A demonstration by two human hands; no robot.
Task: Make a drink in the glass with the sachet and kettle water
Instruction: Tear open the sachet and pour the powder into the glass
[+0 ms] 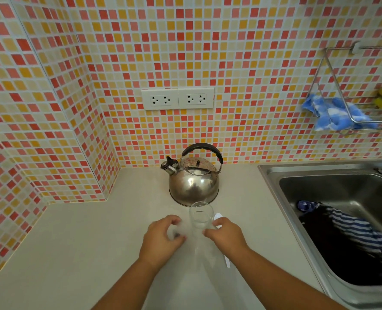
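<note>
A clear empty glass [200,214] stands upright on the beige counter [85,242], just in front of a steel kettle [193,183] with a black handle. My right hand [227,234] is curled around the lower right side of the glass, thumb and fingertips against its base. Left of the glass, my left hand [163,237] has its fingers curled around a small, blurred whitish thing [174,231] that looks like the sachet. A white plastic spoon [218,217] lies on the counter, mostly hidden beneath my right hand.
A steel sink [275,175] with striped dark cloth [351,229] in it lies to the right. A wire rack [353,121] with a blue cloth and sponges hangs on the tiled wall. Two sockets [177,98] sit above the kettle.
</note>
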